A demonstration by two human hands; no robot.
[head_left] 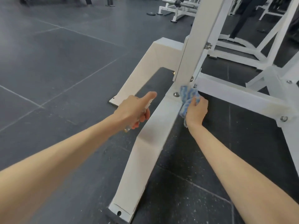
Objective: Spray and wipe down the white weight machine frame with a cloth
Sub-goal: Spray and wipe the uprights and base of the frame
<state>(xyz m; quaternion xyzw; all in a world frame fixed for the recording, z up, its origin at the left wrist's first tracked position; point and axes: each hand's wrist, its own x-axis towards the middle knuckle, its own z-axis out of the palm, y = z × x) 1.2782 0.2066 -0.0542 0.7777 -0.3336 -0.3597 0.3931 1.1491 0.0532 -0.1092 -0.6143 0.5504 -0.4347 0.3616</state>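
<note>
light: even, soft | shadows: faint | blur: slight throughout | edges: wide-angle bending

Dark grey rubber floor tiles with pale seams covered the room, flecked white toward the near right. At the far edge stood a white rack carrying a chrome barbell, a small black plate lying beside it

floor: dark rubber tiles | barbell: on far rack | plate: flat on floor
</note>
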